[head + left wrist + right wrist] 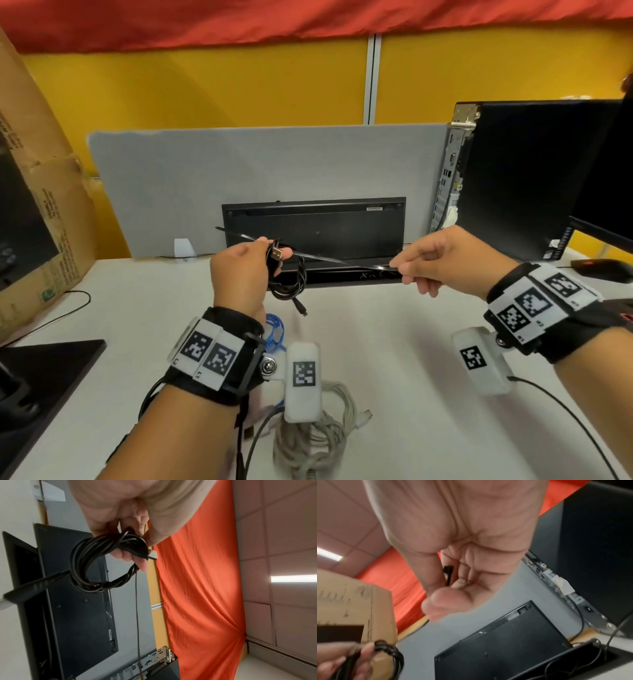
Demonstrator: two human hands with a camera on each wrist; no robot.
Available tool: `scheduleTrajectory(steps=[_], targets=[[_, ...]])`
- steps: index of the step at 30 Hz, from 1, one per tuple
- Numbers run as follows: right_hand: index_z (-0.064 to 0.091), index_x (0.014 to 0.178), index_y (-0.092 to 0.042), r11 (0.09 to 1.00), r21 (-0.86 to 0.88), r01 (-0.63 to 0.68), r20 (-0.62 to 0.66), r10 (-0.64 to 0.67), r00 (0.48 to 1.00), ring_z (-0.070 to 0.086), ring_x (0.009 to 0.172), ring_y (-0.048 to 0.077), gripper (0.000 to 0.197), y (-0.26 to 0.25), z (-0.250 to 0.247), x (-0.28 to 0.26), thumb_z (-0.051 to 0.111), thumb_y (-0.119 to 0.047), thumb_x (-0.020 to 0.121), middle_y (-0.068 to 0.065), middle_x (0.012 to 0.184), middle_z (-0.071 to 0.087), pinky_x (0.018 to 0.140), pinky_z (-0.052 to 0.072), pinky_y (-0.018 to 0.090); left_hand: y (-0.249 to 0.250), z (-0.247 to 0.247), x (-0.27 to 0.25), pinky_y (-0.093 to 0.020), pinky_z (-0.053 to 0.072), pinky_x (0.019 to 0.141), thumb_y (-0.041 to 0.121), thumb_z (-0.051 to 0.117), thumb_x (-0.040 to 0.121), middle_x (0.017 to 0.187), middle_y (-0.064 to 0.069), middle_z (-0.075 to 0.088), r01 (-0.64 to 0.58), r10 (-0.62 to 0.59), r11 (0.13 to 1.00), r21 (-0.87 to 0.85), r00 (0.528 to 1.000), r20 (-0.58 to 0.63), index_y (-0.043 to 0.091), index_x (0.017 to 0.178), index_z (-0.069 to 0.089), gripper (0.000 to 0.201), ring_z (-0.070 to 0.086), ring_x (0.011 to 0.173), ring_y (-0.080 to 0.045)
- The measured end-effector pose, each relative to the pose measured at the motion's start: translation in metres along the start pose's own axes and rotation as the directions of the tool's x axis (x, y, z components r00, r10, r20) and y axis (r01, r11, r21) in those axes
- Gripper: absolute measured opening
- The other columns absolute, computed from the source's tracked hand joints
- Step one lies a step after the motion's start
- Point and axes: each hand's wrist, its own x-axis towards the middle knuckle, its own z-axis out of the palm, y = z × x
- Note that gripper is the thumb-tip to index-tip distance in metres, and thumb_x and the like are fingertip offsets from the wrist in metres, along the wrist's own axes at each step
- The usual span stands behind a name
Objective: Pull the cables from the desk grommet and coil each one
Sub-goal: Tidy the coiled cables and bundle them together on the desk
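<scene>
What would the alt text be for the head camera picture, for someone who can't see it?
A person's left hand holds a coiled black cable above a white desk, while the right hand pinches a thin black tie stretched between both hands. A coiled white cable lies nearer.

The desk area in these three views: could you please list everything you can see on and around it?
Black cable: one, coiled, in left hand.
Cable tie: one, black, stretched between both hands.
White cable: one coil, on desk, near edge.
Blue cable: one coil, on desk behind left wrist.
Keyboard: one, black, propped against grey panel.
Grommet: one, black, in desk below keyboard.
Computer: one, black, right.
Box: one, cardboard, left.
Mouse: one, black, far right.
Left hand: grips black cable.
Right hand: pinches cable tie.
</scene>
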Motion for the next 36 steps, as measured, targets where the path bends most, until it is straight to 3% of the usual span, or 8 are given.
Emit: scheduleTrajectory(steps=[3,6,10,15,18,22,30,36], targets=[[0.074,0.083,0.001,0.906,0.422,0.042,-0.120,0.010,0.993,0.063,0.055,0.016,0.005,0.000,-0.002,-0.002,0.070,-0.001,0.082,0.018,0.073,0.069,0.052,0.054,0.022,-0.003,0.003,-0.002,-0.036,0.055,0.078,0.013,0.055,0.095,0.077,-0.007,0.076,0.007,-0.009,1.000,0.026,0.997,0.080,0.013,0.073,0.068,0.026,0.062,0.074,-0.022],[0.072,0.085,0.003,0.773,0.609,0.179,-0.258,-0.021,0.966,0.062,0.058,0.018,0.015,-0.003,0.004,0.001,0.073,-0.011,0.079,0.012,0.069,0.066,0.055,0.054,0.023,-0.005,0.008,-0.007,-0.031,0.058,0.074,0.017,0.060,0.093,0.076,-0.006,0.075,-0.036,0.017,0.993,0.110,0.986,0.166,0.015,0.075,0.072,0.022,0.070,0.075,-0.020],[0.077,0.088,-0.012,0.896,0.324,0.303,-0.452,-0.135,0.882,0.069,0.072,0.014,0.012,-0.005,0.021,0.009,0.073,-0.023,0.083,0.000,0.076,0.074,0.066,0.056,0.020,-0.006,0.011,-0.011,-0.025,0.059,0.069,0.020,0.063,0.092,0.079,-0.002,0.075,-0.137,0.095,0.973,0.183,0.970,0.225,0.021,0.082,0.075,0.016,0.069,0.075,-0.015],[0.073,0.091,-0.012,0.879,0.341,0.333,-0.316,-0.227,0.921,0.071,0.066,0.019,0.009,-0.011,0.051,0.020,0.067,-0.018,0.089,0.006,0.076,0.074,0.065,0.058,0.027,-0.005,0.016,-0.016,-0.023,0.058,0.059,0.018,0.066,0.091,0.071,-0.009,0.074,-0.122,0.084,0.984,0.128,0.959,0.269,0.013,0.086,0.075,0.011,0.070,0.063,-0.016],[0.075,0.083,-0.022,0.898,0.283,0.336,-0.275,-0.260,0.926,0.057,0.049,0.009,0.008,-0.012,0.067,0.027,0.069,-0.021,0.088,0.000,0.066,0.069,0.052,0.047,0.018,-0.006,0.018,-0.016,-0.025,0.059,0.060,0.019,0.067,0.091,0.070,-0.009,0.073,-0.164,0.111,0.973,0.164,0.950,0.291,0.013,0.087,0.075,0.011,0.068,0.061,-0.014],[0.075,0.077,-0.034,0.926,0.188,0.328,-0.301,-0.263,0.917,0.060,0.057,-0.004,0.014,-0.006,0.084,0.028,0.075,-0.021,0.082,-0.016,0.067,0.071,0.057,0.044,0.008,-0.007,0.020,-0.017,-0.023,0.058,0.063,0.017,0.067,0.090,0.070,-0.005,0.071,-0.227,0.164,0.956,0.186,0.938,0.304,0.015,0.084,0.077,0.012,0.064,0.061,-0.007],[0.078,0.090,-0.025,0.892,0.276,0.357,-0.284,-0.280,0.917,0.070,0.078,0.004,0.014,-0.008,0.091,0.021,0.071,-0.014,0.086,-0.009,0.081,0.076,0.070,0.056,0.020,-0.002,0.024,-0.028,-0.031,0.061,0.071,0.015,0.067,0.090,0.080,-0.010,0.074,-0.226,0.155,0.959,0.169,0.923,0.353,0.007,0.093,0.078,0.013,0.070,0.072,-0.016],[0.076,0.092,-0.013,0.858,0.421,0.294,-0.244,-0.205,0.948,0.069,0.081,0.012,0.009,-0.012,0.095,0.018,0.067,-0.012,0.089,0.006,0.086,0.075,0.065,0.052,0.023,0.004,0.024,-0.035,-0.027,0.060,0.071,0.013,0.068,0.089,0.079,-0.013,0.069,-0.136,0.087,0.983,0.125,0.937,0.338,0.004,0.095,0.076,0.013,0.062,0.062,-0.007]])
